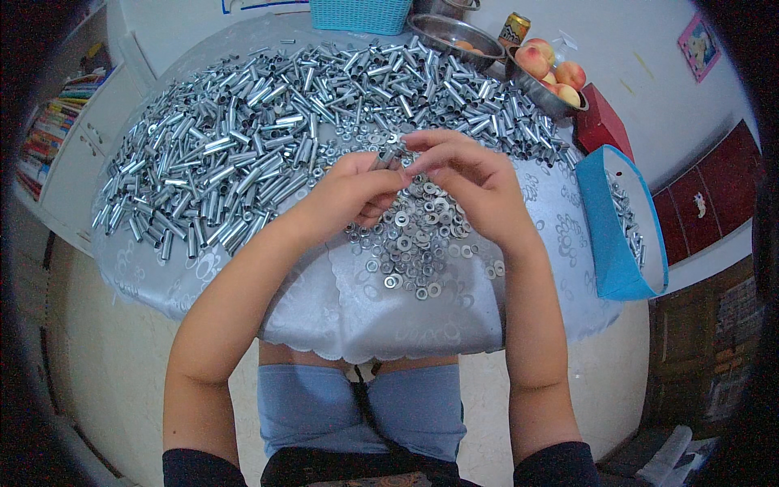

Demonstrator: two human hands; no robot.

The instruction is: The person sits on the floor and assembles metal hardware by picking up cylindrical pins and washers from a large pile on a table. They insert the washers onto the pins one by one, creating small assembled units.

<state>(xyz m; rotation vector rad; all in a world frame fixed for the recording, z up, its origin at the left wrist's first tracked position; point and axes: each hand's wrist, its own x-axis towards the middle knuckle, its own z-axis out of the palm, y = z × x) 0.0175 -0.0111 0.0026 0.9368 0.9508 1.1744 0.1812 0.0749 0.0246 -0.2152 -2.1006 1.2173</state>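
Observation:
My left hand (355, 191) is closed around a short metal tube (385, 159), whose upper end sticks out past the thumb and forefinger. Close beside it, my right hand (477, 174) curves in from the right, its bent fingers meeting the left thumb near the tube. Whatever lies between those right fingertips is too small or hidden to make out. Below both hands spreads a loose pile of flat metal washers (404, 243) with small nuts among them. Beyond and to the left lies a wide heap of similar metal tubes (235, 130).
A silver patterned tablecloth (324, 312) covers the round table. At the right edge stands a blue fabric bin (604, 235) with metal parts inside. Farther back are a bowl of peaches (556, 96), a red box (602, 122), a drink can (514, 30), a metal basin (442, 31) and a turquoise basket (357, 15).

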